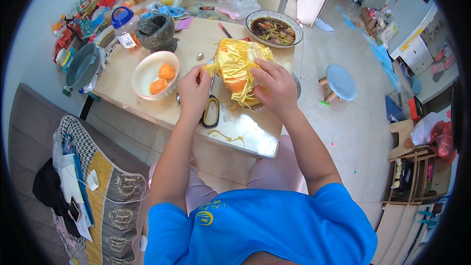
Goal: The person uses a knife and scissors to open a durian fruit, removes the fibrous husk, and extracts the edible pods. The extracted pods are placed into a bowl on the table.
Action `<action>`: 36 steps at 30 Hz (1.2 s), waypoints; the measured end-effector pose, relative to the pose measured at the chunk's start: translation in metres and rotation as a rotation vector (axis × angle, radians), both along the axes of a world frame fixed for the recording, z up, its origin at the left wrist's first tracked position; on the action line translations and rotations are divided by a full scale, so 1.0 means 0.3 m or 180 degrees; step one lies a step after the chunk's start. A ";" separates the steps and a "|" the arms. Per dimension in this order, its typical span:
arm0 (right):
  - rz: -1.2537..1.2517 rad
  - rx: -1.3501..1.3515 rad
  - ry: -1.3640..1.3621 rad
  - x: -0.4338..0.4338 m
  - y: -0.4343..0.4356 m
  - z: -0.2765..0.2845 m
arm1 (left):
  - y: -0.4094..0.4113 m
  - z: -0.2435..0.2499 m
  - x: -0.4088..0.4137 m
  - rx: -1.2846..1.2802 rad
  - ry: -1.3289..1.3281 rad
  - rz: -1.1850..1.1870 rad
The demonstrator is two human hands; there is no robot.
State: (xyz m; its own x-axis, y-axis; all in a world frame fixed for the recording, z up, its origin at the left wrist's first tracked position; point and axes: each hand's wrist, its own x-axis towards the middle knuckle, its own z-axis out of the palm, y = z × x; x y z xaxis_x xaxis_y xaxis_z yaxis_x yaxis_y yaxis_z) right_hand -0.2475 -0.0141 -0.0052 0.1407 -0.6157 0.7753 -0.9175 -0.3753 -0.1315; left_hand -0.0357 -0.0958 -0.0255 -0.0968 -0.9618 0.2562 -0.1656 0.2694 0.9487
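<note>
A jackfruit piece [235,68] with yellow strands and orange flesh rests on the table's near right part. My left hand [195,90] pinches a yellow strip at its left side. The fingers of my right hand [274,84] press on its right side, partly sunk among the strands. Below it lie scissors [211,112] with dark and yellow handles, their blades partly hidden. Left of my left hand, a white bowl with a pink rim [138,90] holds orange fruit pods [166,71]. Loose yellow strands [226,137] lie by the table's near edge.
Behind stand a stone mortar [156,36], a blue-lidded plastic jar [125,31] and a patterned bowl of dark food in sauce [254,34]. A red pen [225,30] lies near that bowl. A stool [341,81] is on the floor at right, a sofa [27,129] at left.
</note>
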 end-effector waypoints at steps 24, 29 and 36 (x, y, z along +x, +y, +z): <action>0.1474 0.1870 -0.3029 0.093 0.266 0.104 | 0.358 0.128 -0.035 -0.0112 0.0306 -0.1125; 0.1477 0.1736 -0.3800 -0.039 0.270 -0.004 | 0.390 0.115 -0.044 -0.0878 -0.0250 -0.0899; -0.0930 0.1288 -0.2809 -0.482 0.047 -0.288 | 0.385 0.043 0.099 -0.0838 -0.0286 -0.0242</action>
